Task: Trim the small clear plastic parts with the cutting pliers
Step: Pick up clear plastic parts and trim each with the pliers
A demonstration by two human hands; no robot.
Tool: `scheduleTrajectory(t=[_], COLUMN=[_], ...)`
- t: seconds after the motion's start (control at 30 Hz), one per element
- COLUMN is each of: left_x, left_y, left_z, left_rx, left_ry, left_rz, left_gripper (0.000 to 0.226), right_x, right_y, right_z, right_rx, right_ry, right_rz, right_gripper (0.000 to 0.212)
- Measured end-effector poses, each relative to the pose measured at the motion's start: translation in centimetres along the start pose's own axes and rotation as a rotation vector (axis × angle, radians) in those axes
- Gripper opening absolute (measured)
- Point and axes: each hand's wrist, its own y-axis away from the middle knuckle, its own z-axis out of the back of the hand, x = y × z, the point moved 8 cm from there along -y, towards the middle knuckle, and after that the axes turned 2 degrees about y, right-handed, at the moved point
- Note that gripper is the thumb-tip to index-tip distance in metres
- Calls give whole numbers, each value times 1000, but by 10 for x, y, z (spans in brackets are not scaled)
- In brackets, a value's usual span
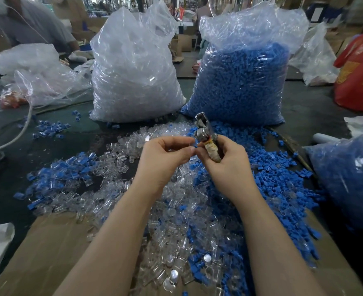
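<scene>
My right hand (225, 161) grips the cutting pliers (204, 133) by their tape-wrapped handles, the metal jaws pointing up and away. My left hand (165, 157) is right beside it, thumb and fingers pinching a small clear plastic part (192, 146) that is barely visible at the fingertips. Both hands hover above a heap of loose clear parts (170, 221) spread across the table and a cardboard sheet (48, 248). Whether the jaws touch the pinched part cannot be told.
Loose blue parts (272, 174) cover the right side and mix into the clear heap. A big bag of clear parts (133, 77) and one of blue parts (244, 82) stand behind. Another blue bag (351, 178) lies right, a red bag (360, 73) far right. A person sits back left.
</scene>
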Motion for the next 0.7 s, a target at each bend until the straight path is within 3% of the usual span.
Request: scheduleTrajectory(t=[0.4, 0.53, 0.7], left_x=[2, -1, -6], left_y=[-1, -4, -6], left_z=[1, 6, 7], left_rx=[-14, -37, -30], left_ry=[78, 168, 128], left_rz=[17, -27, -123], left_gripper=[20, 24, 26], right_x=[-4, -14, -9], right_y=[0, 2, 3], right_z=[3, 3, -2], right_rx=[28, 98, 172], right_ry=[-12, 105, 212], right_rz=[-57, -136, -102], right_gripper=[8, 7, 13])
